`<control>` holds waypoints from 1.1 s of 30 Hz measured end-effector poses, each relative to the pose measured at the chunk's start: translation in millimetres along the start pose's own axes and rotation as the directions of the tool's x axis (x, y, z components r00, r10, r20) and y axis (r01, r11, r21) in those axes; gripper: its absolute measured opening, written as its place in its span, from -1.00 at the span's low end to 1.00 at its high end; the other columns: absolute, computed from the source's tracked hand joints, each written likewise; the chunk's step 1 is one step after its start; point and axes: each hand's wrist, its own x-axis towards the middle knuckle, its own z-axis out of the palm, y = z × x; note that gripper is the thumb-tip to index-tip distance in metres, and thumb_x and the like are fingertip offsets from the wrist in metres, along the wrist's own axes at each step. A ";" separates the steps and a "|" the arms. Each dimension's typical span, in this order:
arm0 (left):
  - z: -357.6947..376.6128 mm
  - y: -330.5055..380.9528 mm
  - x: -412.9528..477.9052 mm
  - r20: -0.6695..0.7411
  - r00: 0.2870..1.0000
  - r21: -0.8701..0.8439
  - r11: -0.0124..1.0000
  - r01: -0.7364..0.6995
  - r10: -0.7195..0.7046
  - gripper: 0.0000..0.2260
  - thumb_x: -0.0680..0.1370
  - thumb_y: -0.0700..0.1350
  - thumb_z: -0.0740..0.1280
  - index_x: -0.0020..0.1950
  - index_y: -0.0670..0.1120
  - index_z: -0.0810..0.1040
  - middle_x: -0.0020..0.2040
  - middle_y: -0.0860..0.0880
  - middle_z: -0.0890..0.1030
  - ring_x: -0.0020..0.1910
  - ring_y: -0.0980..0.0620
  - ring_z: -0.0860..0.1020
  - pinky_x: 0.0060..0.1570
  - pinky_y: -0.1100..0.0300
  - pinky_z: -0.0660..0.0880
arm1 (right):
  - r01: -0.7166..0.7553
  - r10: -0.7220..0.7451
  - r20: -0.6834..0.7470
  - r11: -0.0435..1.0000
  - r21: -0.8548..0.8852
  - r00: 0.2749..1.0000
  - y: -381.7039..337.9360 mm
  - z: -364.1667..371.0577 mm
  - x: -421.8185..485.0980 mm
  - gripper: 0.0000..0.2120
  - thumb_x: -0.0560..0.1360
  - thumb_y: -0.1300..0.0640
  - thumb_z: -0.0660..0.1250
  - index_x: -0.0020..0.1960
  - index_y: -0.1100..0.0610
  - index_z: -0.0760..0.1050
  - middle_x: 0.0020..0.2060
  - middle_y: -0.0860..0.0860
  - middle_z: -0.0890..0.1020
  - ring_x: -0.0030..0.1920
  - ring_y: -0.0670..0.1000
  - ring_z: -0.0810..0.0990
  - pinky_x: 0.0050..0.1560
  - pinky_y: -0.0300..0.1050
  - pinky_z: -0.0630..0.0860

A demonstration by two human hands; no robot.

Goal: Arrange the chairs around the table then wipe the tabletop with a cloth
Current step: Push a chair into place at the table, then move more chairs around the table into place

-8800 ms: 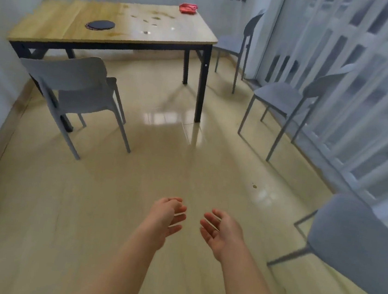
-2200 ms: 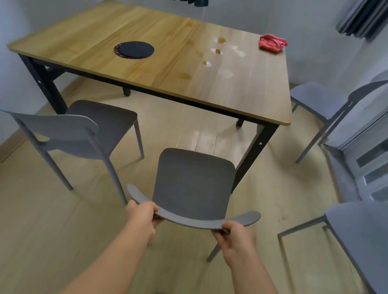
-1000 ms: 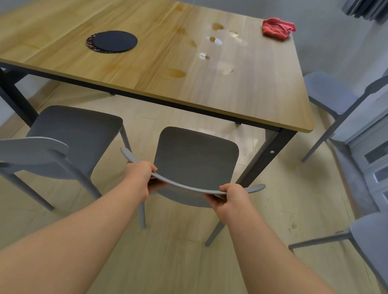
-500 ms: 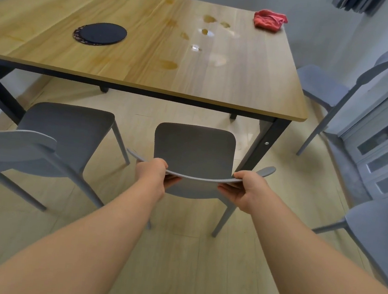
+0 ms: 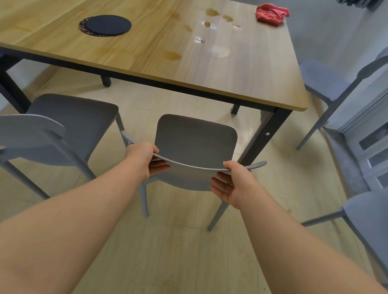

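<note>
A grey chair (image 5: pixel 196 140) stands in front of the wooden table (image 5: pixel 244 80), its seat just short of the near edge, beside the table's right front leg. My left hand (image 5: pixel 147 158) grips the left part of its curved backrest. On the right part, my right hand (image 5: pixel 232 182) holds the backrest with fingers over the top and thumb below. A crumpled red cloth (image 5: pixel 271 14) lies at the table's far right corner. Brown stains (image 5: pixel 172 55) and wet spots mark the middle of the tabletop.
A second grey chair (image 5: pixel 70 118) stands to the left, facing the table. A third chair (image 5: pixel 324 77) sits off the table's right end, and another chair (image 5: pixel 383 216) is close on my right. A dark round mat (image 5: pixel 106 25) lies on the tabletop. White panelled doors line the right wall.
I took hold of the chair and brought it up to the table's near side, beside the left chair. Over the last half second it has barely moved.
</note>
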 end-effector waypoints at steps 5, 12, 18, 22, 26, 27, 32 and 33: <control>-4.2 -4.2 -9.5 -0.008 1.000 0.076 0.997 -0.026 0.027 -0.85 0.57 -0.24 0.20 0.12 -0.22 0.44 -0.16 -0.16 0.53 -0.22 -0.09 0.58 -0.42 0.01 0.58 | 0.014 -0.014 0.006 1.000 0.013 1.000 8.5 -5.3 -10.3 -0.68 0.50 0.01 0.34 0.18 0.16 0.46 -0.10 0.10 0.62 -0.14 0.08 0.63 -0.29 -0.04 0.56; 36.0 -30.2 -61.4 0.057 0.998 0.377 0.925 -0.053 0.034 -0.78 0.58 0.01 0.22 0.10 -0.11 0.40 -0.01 -0.15 0.56 -0.12 -0.14 0.57 -0.25 0.00 0.55 | 0.002 -0.001 0.045 0.999 -0.032 0.999 9.4 -44.8 -37.8 -0.70 0.55 0.12 0.24 0.23 0.22 0.44 -0.05 0.12 0.60 -0.17 0.06 0.62 -0.35 -0.10 0.52; 106.5 -50.2 -137.8 0.310 0.949 0.682 0.682 -0.263 0.056 -0.83 0.59 -0.15 0.18 0.14 -0.13 0.46 0.01 -0.14 0.54 -0.06 -0.09 0.57 -0.07 0.02 0.56 | 0.096 -0.097 -0.015 0.995 -0.027 0.995 -26.6 -132.1 -78.2 -0.83 0.57 0.18 0.20 0.09 0.25 0.44 0.02 0.16 0.60 0.03 0.15 0.63 0.04 0.02 0.58; 157.8 -49.5 -185.8 0.410 0.900 0.763 0.484 -0.428 0.150 -0.77 0.56 -0.20 0.21 0.20 -0.14 0.51 -0.11 -0.08 0.52 -0.19 0.01 0.52 -0.25 0.18 0.54 | 0.148 -0.150 -0.033 0.988 -0.048 0.988 -56.0 -184.1 -104.3 -0.79 0.58 0.15 0.21 0.16 0.24 0.43 0.00 0.16 0.60 -0.03 0.13 0.61 -0.04 0.00 0.58; 228.7 -34.3 -255.7 0.545 0.807 0.670 0.460 -0.583 0.229 -0.76 0.58 -0.15 0.24 0.24 -0.09 0.46 -0.06 -0.05 0.53 -0.12 0.04 0.55 -0.21 0.20 0.56 | 0.277 -0.283 -0.057 0.957 -0.091 0.958 -105.1 -254.1 -145.3 -0.85 0.60 0.13 0.17 0.10 0.18 0.42 -0.07 0.12 0.56 -0.16 0.06 0.56 -0.12 -0.05 0.54; 244.3 -30.1 -271.7 0.570 0.781 0.643 0.454 -0.617 0.254 -0.77 0.58 -0.15 0.24 0.23 -0.09 0.46 -0.04 -0.05 0.54 -0.09 0.04 0.55 -0.17 0.17 0.57 | 0.307 -0.313 -0.053 0.947 -0.094 0.948 -115.9 -270.8 -154.6 -0.86 0.60 0.14 0.17 0.09 0.19 0.42 -0.05 0.13 0.56 -0.16 0.06 0.55 -0.10 -0.05 0.53; 309.0 -15.9 -338.0 0.684 0.650 0.532 0.384 -0.755 0.330 -0.79 0.59 -0.16 0.21 0.21 -0.10 0.48 0.00 -0.07 0.57 -0.03 0.00 0.59 -0.07 0.14 0.57 | 0.418 -0.425 -0.060 0.903 -0.101 0.903 -160.8 -340.2 -176.7 -0.81 0.60 0.18 0.14 0.15 0.21 0.43 -0.04 0.15 0.56 -0.20 0.06 0.53 -0.09 -0.04 0.51; 318.7 -12.9 -347.2 0.702 0.632 0.525 0.362 -0.770 0.327 -0.79 0.59 -0.16 0.20 0.21 -0.11 0.48 0.03 -0.09 0.57 -0.01 -0.02 0.59 -0.10 0.15 0.56 | 0.431 -0.438 -0.067 0.896 -0.105 0.896 -169.5 -348.7 -178.3 -0.81 0.60 0.18 0.14 0.14 0.22 0.44 -0.04 0.14 0.56 -0.20 0.06 0.53 -0.15 -0.06 0.50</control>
